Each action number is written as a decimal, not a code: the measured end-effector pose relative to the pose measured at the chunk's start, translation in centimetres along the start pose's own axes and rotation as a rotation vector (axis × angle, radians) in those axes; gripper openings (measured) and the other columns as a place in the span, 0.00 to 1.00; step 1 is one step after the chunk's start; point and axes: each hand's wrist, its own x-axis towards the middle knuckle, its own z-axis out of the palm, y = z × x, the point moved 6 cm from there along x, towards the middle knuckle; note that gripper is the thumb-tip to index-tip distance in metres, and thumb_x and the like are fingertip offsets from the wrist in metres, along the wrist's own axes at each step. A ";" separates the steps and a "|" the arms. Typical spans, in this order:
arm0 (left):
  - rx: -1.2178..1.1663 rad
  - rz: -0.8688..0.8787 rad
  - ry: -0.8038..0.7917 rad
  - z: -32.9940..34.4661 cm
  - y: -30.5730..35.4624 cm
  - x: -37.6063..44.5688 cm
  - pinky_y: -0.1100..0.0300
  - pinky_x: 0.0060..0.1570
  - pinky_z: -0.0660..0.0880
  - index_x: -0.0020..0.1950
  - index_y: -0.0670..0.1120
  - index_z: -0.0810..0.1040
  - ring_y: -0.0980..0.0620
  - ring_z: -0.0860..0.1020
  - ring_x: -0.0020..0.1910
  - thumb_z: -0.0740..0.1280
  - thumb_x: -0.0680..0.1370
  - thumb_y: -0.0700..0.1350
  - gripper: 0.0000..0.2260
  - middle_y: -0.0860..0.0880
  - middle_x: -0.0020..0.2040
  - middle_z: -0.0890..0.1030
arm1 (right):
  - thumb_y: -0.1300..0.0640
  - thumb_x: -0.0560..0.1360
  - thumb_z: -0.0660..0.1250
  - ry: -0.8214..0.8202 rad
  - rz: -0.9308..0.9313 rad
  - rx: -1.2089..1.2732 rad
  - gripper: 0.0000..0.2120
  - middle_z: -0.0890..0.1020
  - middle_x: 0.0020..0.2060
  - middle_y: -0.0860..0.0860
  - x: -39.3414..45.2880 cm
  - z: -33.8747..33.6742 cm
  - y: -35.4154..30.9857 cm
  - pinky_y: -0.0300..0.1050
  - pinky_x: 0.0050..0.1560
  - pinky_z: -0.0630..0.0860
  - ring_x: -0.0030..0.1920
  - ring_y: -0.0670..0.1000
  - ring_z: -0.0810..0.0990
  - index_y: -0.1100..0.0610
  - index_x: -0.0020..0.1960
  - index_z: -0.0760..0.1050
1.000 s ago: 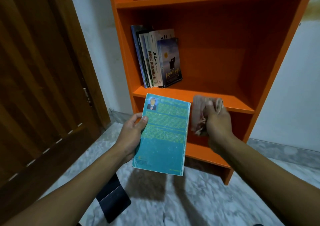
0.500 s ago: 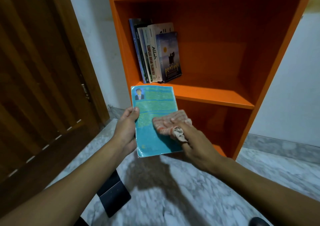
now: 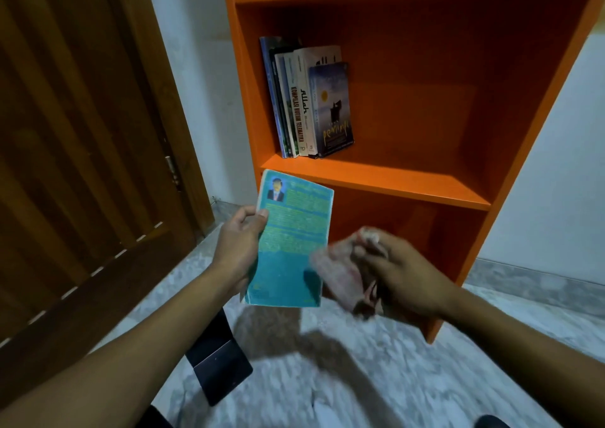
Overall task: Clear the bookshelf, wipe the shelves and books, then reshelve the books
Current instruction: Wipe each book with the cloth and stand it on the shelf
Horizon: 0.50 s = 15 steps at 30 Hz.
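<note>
While the left hand (image 3: 240, 247) grips the teal book (image 3: 289, 244) upright before the orange bookshelf (image 3: 376, 178), the right hand (image 3: 397, 277) clutches a cloth (image 3: 337, 272) at its cover: wiping step; next, probably shelve it beside the standing books (image 3: 307, 100)

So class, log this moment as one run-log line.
left hand holds teal book | right hand grips cloth at book's edge | five books shelved

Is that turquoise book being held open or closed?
Closed. The turquoise book shows only its back cover, with no pages fanned out; the left hand grips its left edge.
</note>
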 end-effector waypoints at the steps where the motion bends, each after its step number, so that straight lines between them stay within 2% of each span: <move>1: 0.028 -0.010 -0.031 0.3 -0.1 -0.3 0.51 0.38 0.82 0.54 0.42 0.76 0.45 0.86 0.40 0.63 0.83 0.48 0.09 0.43 0.44 0.86 | 0.61 0.82 0.59 0.082 0.021 0.118 0.08 0.83 0.45 0.57 0.4 -0.8 -0.6 0.44 0.38 0.79 0.39 0.50 0.83 0.59 0.56 0.76; 2: 0.050 -0.017 -0.061 0.7 -0.2 -0.7 0.50 0.40 0.82 0.55 0.43 0.76 0.44 0.86 0.41 0.63 0.83 0.48 0.08 0.43 0.45 0.86 | 0.59 0.83 0.59 0.183 0.029 0.181 0.08 0.83 0.45 0.60 0.9 -1.7 -0.9 0.44 0.33 0.79 0.36 0.55 0.83 0.58 0.57 0.76; 3: 0.064 -0.022 -0.091 1.2 -0.2 -1.1 0.48 0.41 0.82 0.55 0.43 0.76 0.43 0.86 0.42 0.63 0.83 0.48 0.08 0.43 0.46 0.86 | 0.57 0.83 0.59 0.298 0.021 0.163 0.08 0.82 0.46 0.61 1.5 -2.6 -0.9 0.48 0.32 0.80 0.36 0.58 0.82 0.55 0.58 0.75; 4: 0.065 -0.028 -0.125 1.8 -0.4 -1.5 0.45 0.44 0.82 0.55 0.43 0.76 0.42 0.86 0.43 0.63 0.83 0.47 0.08 0.42 0.47 0.86 | 0.56 0.83 0.59 0.404 0.004 0.115 0.08 0.83 0.49 0.58 2.0 -3.3 -0.8 0.52 0.36 0.81 0.40 0.58 0.82 0.52 0.57 0.75; 6: 0.038 -0.047 -0.187 3.3 -0.6 -2.3 0.41 0.48 0.81 0.55 0.42 0.76 0.40 0.86 0.45 0.64 0.83 0.46 0.08 0.41 0.48 0.86 | 0.58 0.80 0.58 0.533 -0.047 0.060 0.13 0.82 0.53 0.45 3.0 -3.5 -0.6 0.50 0.48 0.79 0.50 0.47 0.81 0.47 0.60 0.75; 8: -0.003 -0.072 -0.232 4.8 -0.9 -2.9 0.41 0.50 0.80 0.55 0.42 0.77 0.40 0.85 0.46 0.64 0.82 0.46 0.08 0.40 0.49 0.86 | 0.63 0.80 0.57 0.534 -0.082 0.028 0.19 0.79 0.58 0.38 3.8 -2.3 -1.0 0.44 0.57 0.77 0.58 0.39 0.78 0.48 0.66 0.73; 9: -0.031 -0.089 -0.247 5.5 -1.0 -3.0 0.41 0.50 0.80 0.54 0.42 0.77 0.40 0.85 0.46 0.64 0.82 0.46 0.08 0.39 0.50 0.85 | 0.64 0.80 0.57 0.508 -0.086 -0.030 0.21 0.77 0.62 0.39 4.0 -1.3 -1.2 0.47 0.63 0.74 0.63 0.39 0.75 0.47 0.68 0.71; 11: -0.118 -0.145 -0.246 6.6 -1.2 -3.0 0.42 0.51 0.80 0.53 0.43 0.78 0.40 0.84 0.46 0.64 0.82 0.45 0.07 0.38 0.51 0.84 | 0.66 0.79 0.57 0.441 -0.069 -0.207 0.26 0.70 0.72 0.47 4.1 1.1 -0.6 0.59 0.75 0.61 0.75 0.48 0.64 0.46 0.74 0.66; 13: -0.237 -0.228 -0.205 6.7 -1.7 -2.3 0.41 0.54 0.80 0.54 0.43 0.77 0.39 0.84 0.49 0.64 0.82 0.43 0.05 0.38 0.52 0.84 | 0.66 0.77 0.56 0.363 -0.074 -0.280 0.29 0.67 0.75 0.50 3.7 3.4 -0.1 0.60 0.77 0.53 0.77 0.49 0.59 0.49 0.76 0.63; 15: -0.354 -0.307 -0.167 6.2 -2.1 -1.3 0.36 0.58 0.78 0.61 0.41 0.75 0.37 0.83 0.55 0.65 0.82 0.41 0.09 0.36 0.56 0.83 | 0.66 0.73 0.55 0.264 -0.105 -0.302 0.32 0.66 0.76 0.50 3.2 5.5 0.0 0.56 0.78 0.51 0.77 0.48 0.59 0.51 0.77 0.62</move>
